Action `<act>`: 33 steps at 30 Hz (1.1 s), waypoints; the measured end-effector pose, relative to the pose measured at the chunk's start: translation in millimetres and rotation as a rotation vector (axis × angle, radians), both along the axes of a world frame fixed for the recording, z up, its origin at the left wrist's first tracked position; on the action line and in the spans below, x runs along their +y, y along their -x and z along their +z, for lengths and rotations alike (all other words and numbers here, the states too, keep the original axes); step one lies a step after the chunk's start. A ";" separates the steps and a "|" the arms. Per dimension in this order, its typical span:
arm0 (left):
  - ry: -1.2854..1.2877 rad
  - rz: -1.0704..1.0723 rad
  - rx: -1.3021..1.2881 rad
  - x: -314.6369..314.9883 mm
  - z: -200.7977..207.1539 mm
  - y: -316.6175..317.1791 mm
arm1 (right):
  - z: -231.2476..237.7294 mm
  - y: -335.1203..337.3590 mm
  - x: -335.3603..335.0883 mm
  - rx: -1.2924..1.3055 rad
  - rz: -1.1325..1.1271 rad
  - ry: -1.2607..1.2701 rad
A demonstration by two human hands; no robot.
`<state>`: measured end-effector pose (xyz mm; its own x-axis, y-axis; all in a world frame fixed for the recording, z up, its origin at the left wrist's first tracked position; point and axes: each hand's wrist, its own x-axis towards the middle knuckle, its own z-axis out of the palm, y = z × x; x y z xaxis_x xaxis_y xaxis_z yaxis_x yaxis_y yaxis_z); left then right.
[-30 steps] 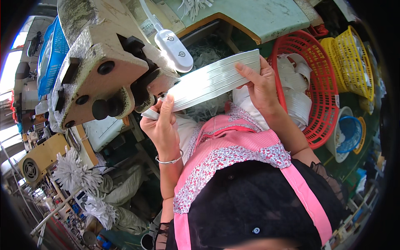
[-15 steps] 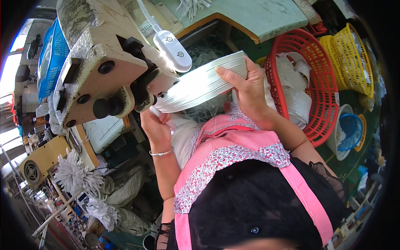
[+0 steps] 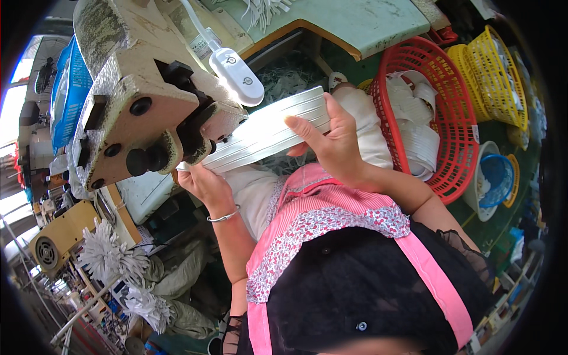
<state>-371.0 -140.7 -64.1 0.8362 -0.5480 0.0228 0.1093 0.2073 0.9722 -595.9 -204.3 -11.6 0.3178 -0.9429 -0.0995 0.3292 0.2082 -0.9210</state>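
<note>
A wide white elastic band [image 3: 269, 133] with lengthwise ridges stretches between my two hands, below the head of a sewing machine [image 3: 148, 112]. Its right end is pinched by my right hand [image 3: 337, 142], thumb on top and fingers beneath. My left hand [image 3: 207, 188] has its fingers closed on the other end, close under the machine head, which hides part of the band there. A small white lamp [image 3: 236, 77] shines on the band from just above it. The machine's needle area cannot be made out.
At right stands a red basket [image 3: 426, 118] holding more white bands [image 3: 417, 142]. Beyond it are yellow baskets [image 3: 494, 77] and a blue basin [image 3: 497, 180]. The pale green tabletop [image 3: 367, 26] has a worn edge. Bundles of white strips [image 3: 112, 251] hang at lower left.
My hands have shifted left and the band's right end has dropped lower. The left hand now shows more fully, gripping the left end. The view has shifted slightly.
</note>
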 end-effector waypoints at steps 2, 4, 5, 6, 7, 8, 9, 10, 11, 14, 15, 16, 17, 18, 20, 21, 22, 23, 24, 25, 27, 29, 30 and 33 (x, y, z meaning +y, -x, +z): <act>-0.004 -0.001 -0.014 2.1 -1.4 -5.3 | -0.1 -3.3 1.3 -0.013 0.010 0.004; -0.007 0.027 0.001 2.5 -2.3 -8.3 | -0.8 -5.0 2.2 -0.026 0.021 0.009; -0.007 0.028 0.000 2.7 -2.0 -9.7 | -1.7 -5.7 2.8 -0.035 0.038 0.003; -0.005 0.029 0.004 2.6 -1.5 -10.6 | -2.8 -6.1 3.8 -0.045 0.053 -0.003; -0.002 0.029 0.009 2.8 -1.1 -12.1 | -5.0 -8.2 5.4 -0.045 0.053 -0.004; -0.003 0.029 0.009 5.2 -0.8 -15.6 | -7.9 -12.0 7.4 -0.064 0.085 -0.001; 0.005 0.007 0.041 9.3 -0.6 -20.8 | -9.3 -15.8 9.1 -0.083 0.117 0.003; 0.013 -0.015 0.073 12.0 -1.2 -26.3 | -9.1 -18.8 10.6 -0.083 0.118 0.002; 0.013 -0.014 0.074 13.4 -3.5 -32.3 | -8.6 -21.9 12.1 -0.090 0.132 -0.009; -0.006 0.002 -0.007 16.1 -3.8 -42.7 | -13.9 -32.6 14.5 -0.063 0.143 0.012; -0.030 0.048 0.012 14.0 1.1 -42.4 | -16.2 -36.5 14.5 -0.029 0.139 0.044; -0.055 0.093 0.031 13.3 3.4 -42.5 | -15.6 -40.8 15.6 -0.029 0.141 0.044; -0.055 0.094 0.032 15.6 1.6 -46.7 | -14.6 -45.7 17.4 -0.032 0.208 0.007; -0.061 0.082 0.022 19.3 -1.7 -54.1 | -13.6 -50.2 18.9 -0.036 0.274 -0.030; -0.069 0.069 0.013 26.5 -9.0 -64.6 | -12.7 -60.1 20.9 -0.067 0.314 -0.082; -0.056 0.071 0.052 29.7 -10.2 -67.9 | -12.0 -65.8 22.2 -0.099 0.356 -0.134; -0.043 0.073 0.091 33.1 -11.7 -70.4 | -11.5 -70.9 24.1 -0.100 0.358 -0.134; -0.043 0.075 0.090 36.7 -14.0 -70.8 | -11.1 -75.6 26.6 -0.134 0.370 -0.178; -0.026 0.067 0.169 39.6 -14.1 -68.7 | -10.4 -79.7 28.9 -0.168 0.383 -0.221; -0.008 0.060 0.247 42.9 -14.4 -67.9 | -9.7 -83.3 30.9 -0.170 0.386 -0.222; 0.121 -0.026 0.413 56.5 -29.3 -75.6 | -8.1 -88.8 35.4 -0.204 0.426 -0.276; 0.160 -0.075 0.391 68.1 -42.9 -73.3 | -12.1 -88.3 37.9 -0.224 0.453 -0.277; 0.235 -0.027 0.527 73.5 -53.9 -85.4 | -14.2 -87.1 38.7 -0.245 0.486 -0.276; 0.255 0.103 0.606 77.5 -61.9 -90.7 | -11.7 -65.1 28.1 -0.276 0.549 -0.275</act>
<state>-280.3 -63.3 -126.1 0.7899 -0.5041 -0.3491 0.5881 0.4617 0.6640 -530.8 -176.2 -23.3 0.7921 -0.5892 -0.1597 0.3241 0.6275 -0.7079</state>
